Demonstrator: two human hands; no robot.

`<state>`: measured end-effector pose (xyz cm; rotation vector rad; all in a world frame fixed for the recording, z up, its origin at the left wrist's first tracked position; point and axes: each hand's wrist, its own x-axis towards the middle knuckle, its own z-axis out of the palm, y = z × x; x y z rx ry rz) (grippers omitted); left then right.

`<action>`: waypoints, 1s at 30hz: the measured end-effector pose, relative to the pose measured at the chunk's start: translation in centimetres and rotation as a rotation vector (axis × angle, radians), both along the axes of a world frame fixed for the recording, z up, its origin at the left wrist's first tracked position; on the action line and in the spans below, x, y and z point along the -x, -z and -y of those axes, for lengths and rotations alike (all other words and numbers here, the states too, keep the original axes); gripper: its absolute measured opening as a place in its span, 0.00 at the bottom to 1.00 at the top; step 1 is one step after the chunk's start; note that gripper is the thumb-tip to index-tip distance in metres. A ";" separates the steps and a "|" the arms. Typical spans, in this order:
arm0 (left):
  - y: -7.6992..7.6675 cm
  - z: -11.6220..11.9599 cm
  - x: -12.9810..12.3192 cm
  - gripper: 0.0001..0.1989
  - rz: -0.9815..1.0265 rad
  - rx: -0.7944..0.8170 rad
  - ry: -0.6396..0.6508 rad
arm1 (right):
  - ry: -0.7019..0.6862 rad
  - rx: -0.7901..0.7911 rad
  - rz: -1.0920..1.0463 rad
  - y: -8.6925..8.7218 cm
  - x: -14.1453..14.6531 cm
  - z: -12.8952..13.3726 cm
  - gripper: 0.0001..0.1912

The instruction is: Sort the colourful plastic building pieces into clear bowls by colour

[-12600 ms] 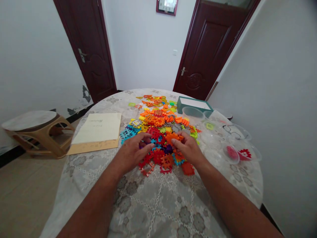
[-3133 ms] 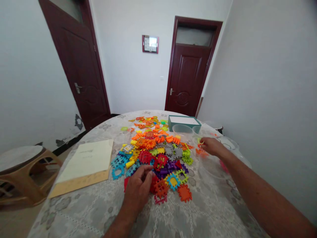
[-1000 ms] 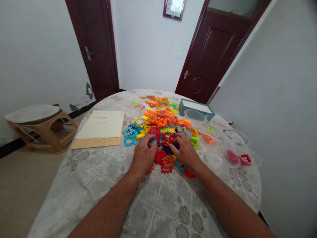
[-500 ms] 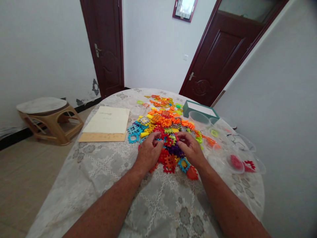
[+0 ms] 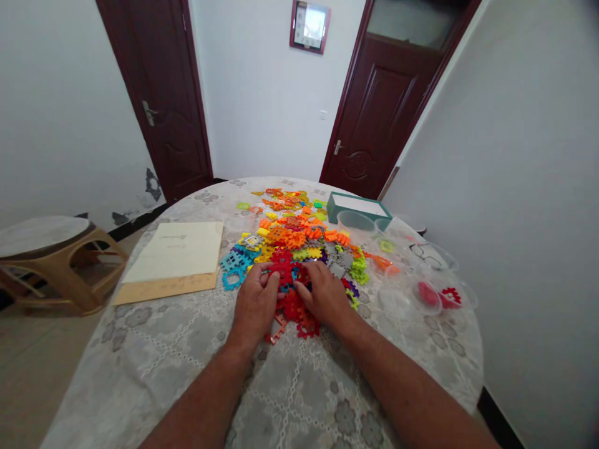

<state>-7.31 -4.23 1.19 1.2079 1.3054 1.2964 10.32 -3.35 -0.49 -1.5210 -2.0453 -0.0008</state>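
Observation:
Colourful plastic interlocking pieces lie heaped on the table. My left hand (image 5: 259, 296) is at the near left of the heap, its fingers curled against red pieces (image 5: 281, 268). At the right, my right hand (image 5: 324, 292) rests its curled fingers on the red and blue part of the pile. Whether either hand grips a piece is hidden by the fingers. Blue pieces (image 5: 233, 279) lie left of my left hand, and orange pieces (image 5: 286, 237) are beyond both hands. Grey pieces (image 5: 340, 262) and lime green pieces (image 5: 359, 272) sit to the right.
Cream paper (image 5: 175, 249) over a brown envelope (image 5: 163, 288) lies at the left. A green box (image 5: 359, 208) stands at the back right. Clear containers (image 5: 357, 223), one near a red lump (image 5: 428, 294), and eyeglasses (image 5: 427, 256) are at the right. A stool (image 5: 60, 262) stands beyond the left edge.
The view has turned right. Both hands have come down nearer the red pieces, and the small piece between them is no longer distinguishable. Grey pieces now show at the right of the heap.

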 end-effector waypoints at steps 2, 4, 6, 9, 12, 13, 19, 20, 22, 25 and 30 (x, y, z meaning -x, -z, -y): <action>0.2 -0.1 0.0 0.17 0.023 -0.003 0.003 | -0.011 0.011 0.026 0.4 0.0 0.2 0.23; 0.6 -0.3 0.0 0.18 0.034 -0.001 -0.003 | -0.025 0.018 0.003 0.6 -0.1 0.2 0.25; 1.1 -0.5 0.1 0.19 0.042 0.003 -0.015 | -0.039 0.032 -0.041 0.6 -0.4 0.2 0.24; 1.5 -0.7 0.2 0.18 0.062 0.000 -0.010 | -0.068 0.053 -0.114 0.5 -1.0 0.2 0.20; 1.6 -0.8 0.1 0.18 0.073 -0.006 0.000 | -0.070 0.077 -0.198 0.4 -1.4 0.1 0.16; 1.7 -0.8 0.1 0.18 0.072 -0.008 0.004 | -0.069 0.087 -0.224 0.3 -1.5 0.1 0.13; 1.9 -0.9 0.0 0.17 0.082 -0.012 0.048 | -0.107 0.133 -0.378 0.1 -1.6 0.5 0.06; 1.8 -0.9 0.0 0.17 0.091 -0.010 0.048 | -0.121 0.137 -0.404 0.0 -1.6 0.6 0.06; 1.5 -0.8 0.0 0.17 0.108 -0.004 0.049 | -0.140 0.156 -0.470 0.0 -1.6 0.7 0.05; 1.1 -0.7 0.1 0.18 0.142 0.001 0.035 | -0.135 0.223 -0.621 -0.2 -1.7 0.5 0.05; 1.0 -0.6 0.1 0.20 0.164 -0.010 0.007 | -0.160 0.346 -0.921 -1.2 -2.2 0.0 0.10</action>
